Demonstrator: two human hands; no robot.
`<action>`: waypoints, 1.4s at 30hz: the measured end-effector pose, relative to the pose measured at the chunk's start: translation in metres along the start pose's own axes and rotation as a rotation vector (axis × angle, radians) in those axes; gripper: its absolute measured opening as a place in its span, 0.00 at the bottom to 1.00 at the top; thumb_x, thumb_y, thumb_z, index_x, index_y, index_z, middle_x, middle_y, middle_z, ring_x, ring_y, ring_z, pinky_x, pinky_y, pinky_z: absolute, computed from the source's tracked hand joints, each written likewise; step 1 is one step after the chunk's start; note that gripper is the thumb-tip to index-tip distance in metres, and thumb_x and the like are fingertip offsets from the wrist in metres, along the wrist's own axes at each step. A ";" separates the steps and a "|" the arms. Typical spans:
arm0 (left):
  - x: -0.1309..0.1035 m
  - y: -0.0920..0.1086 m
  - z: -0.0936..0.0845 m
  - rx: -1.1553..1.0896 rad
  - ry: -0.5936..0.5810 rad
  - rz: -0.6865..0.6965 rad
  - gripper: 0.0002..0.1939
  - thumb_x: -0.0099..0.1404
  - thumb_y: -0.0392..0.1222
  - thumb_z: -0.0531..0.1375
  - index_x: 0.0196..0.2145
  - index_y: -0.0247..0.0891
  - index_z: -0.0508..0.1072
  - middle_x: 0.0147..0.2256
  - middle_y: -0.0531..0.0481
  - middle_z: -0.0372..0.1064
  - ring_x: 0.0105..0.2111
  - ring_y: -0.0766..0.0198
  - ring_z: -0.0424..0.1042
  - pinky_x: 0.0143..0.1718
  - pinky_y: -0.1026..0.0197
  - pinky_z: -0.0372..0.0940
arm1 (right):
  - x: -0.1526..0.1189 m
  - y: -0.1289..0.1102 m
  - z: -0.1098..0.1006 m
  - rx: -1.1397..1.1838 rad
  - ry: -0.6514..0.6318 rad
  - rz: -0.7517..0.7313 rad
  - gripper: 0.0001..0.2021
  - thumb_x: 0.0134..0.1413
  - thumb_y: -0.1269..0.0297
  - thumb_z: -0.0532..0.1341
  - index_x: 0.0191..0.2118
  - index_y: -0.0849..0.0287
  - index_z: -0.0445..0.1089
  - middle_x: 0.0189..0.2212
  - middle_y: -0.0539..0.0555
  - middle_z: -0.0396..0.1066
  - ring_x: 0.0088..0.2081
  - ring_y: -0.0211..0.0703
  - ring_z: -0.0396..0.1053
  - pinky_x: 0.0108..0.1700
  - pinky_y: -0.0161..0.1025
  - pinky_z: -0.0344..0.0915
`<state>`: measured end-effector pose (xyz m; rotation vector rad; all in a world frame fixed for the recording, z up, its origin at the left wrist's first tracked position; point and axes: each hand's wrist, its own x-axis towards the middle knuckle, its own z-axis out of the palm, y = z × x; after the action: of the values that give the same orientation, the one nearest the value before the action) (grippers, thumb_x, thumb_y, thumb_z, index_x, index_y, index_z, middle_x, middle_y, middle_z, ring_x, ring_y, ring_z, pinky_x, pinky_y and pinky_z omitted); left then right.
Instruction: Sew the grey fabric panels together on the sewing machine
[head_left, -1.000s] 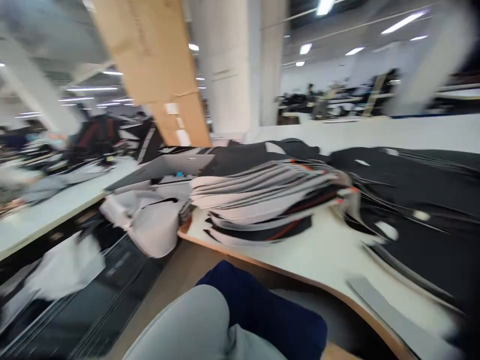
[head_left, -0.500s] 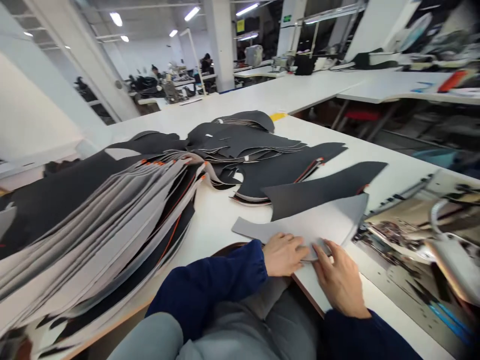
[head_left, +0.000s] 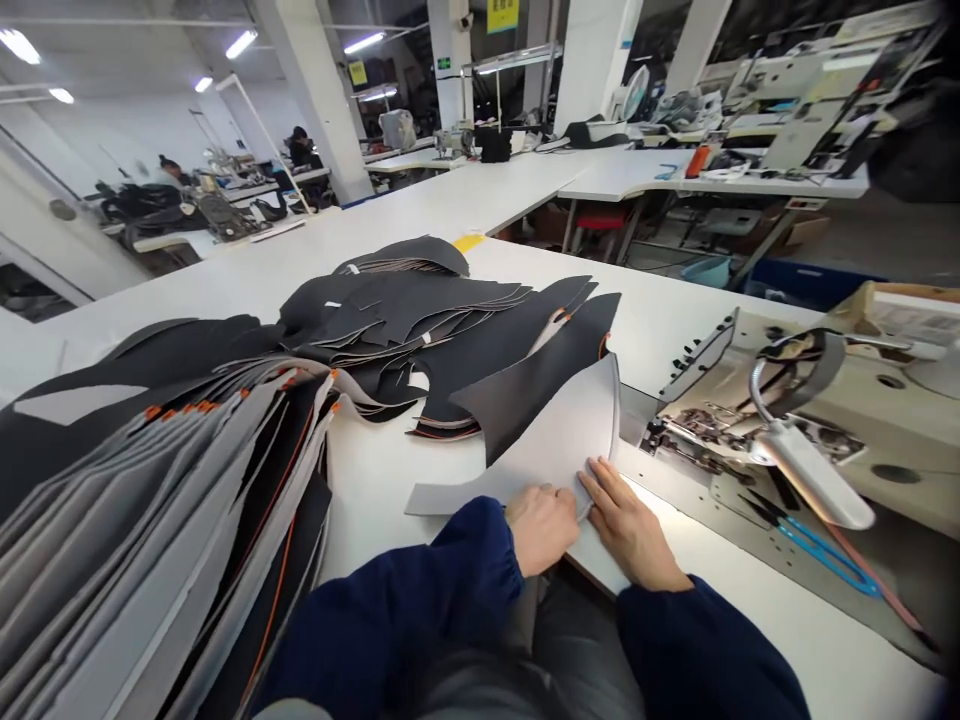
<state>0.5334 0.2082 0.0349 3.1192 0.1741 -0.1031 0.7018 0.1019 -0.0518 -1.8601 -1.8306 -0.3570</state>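
Observation:
A light grey fabric panel (head_left: 547,430) lies at the table's front edge, beside a dark panel (head_left: 541,385) with an orange mark at its tip. My left hand (head_left: 544,528) grips the grey panel's near edge, its fingers curled. Right beside it, my right hand (head_left: 626,520) presses on the panel's right edge, fingers together and fairly straight. The sewing machine (head_left: 757,430) stands to the right of both hands, with blue-handled scissors (head_left: 825,555) on its bed.
Large stacks of cut panels, grey (head_left: 150,520) and black (head_left: 405,300), cover the left and middle of the white table (head_left: 375,460). A lamp (head_left: 814,475) on a bent neck hangs over the machine. Two people sit far back on the left.
The view has swung right, showing more of the machine. My left hand's fingers have curled in more, and my right hand's fingers now lie flatter along the grey panel's edge.

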 end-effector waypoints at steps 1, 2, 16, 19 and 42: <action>-0.001 -0.002 0.001 -0.014 -0.003 -0.002 0.15 0.64 0.33 0.54 0.48 0.27 0.68 0.37 0.40 0.67 0.34 0.55 0.71 0.27 0.57 0.65 | 0.003 -0.002 -0.002 0.013 0.003 -0.003 0.21 0.61 0.72 0.51 0.59 0.59 0.63 0.60 0.62 0.60 0.63 0.55 0.55 0.58 0.52 0.66; -0.002 -0.005 0.003 -0.035 -0.008 -0.004 0.20 0.64 0.34 0.54 0.53 0.28 0.65 0.39 0.40 0.67 0.33 0.56 0.72 0.28 0.57 0.65 | 0.006 -0.005 -0.005 0.027 0.012 0.000 0.22 0.60 0.72 0.52 0.60 0.58 0.62 0.61 0.62 0.59 0.64 0.56 0.53 0.59 0.54 0.64; 0.005 -0.063 0.029 -1.684 0.268 -0.265 0.18 0.61 0.50 0.57 0.40 0.35 0.78 0.36 0.46 0.76 0.34 0.56 0.73 0.38 0.58 0.66 | 0.009 0.002 -0.014 0.026 0.098 0.323 0.19 0.63 0.67 0.50 0.59 0.55 0.61 0.59 0.60 0.62 0.58 0.51 0.63 0.57 0.49 0.66; 0.008 -0.076 0.030 -2.113 0.426 -0.510 0.19 0.50 0.49 0.65 0.34 0.30 0.77 0.29 0.46 0.74 0.27 0.59 0.71 0.32 0.60 0.64 | 0.014 -0.002 -0.014 -0.002 0.089 0.277 0.17 0.64 0.66 0.50 0.56 0.56 0.64 0.56 0.61 0.64 0.56 0.52 0.65 0.55 0.51 0.67; -0.055 0.061 0.071 -0.855 -0.234 0.354 0.27 0.69 0.50 0.49 0.61 0.34 0.62 0.48 0.39 0.69 0.47 0.54 0.71 0.49 0.56 0.68 | -0.021 -0.058 -0.077 0.678 0.144 0.803 0.36 0.41 0.79 0.56 0.61 0.58 0.61 0.56 0.56 0.65 0.55 0.49 0.64 0.58 0.42 0.59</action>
<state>0.4808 0.1397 -0.0320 2.2183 -0.2692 -0.2924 0.6558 0.0418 0.0113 -1.8044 -0.8195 0.3658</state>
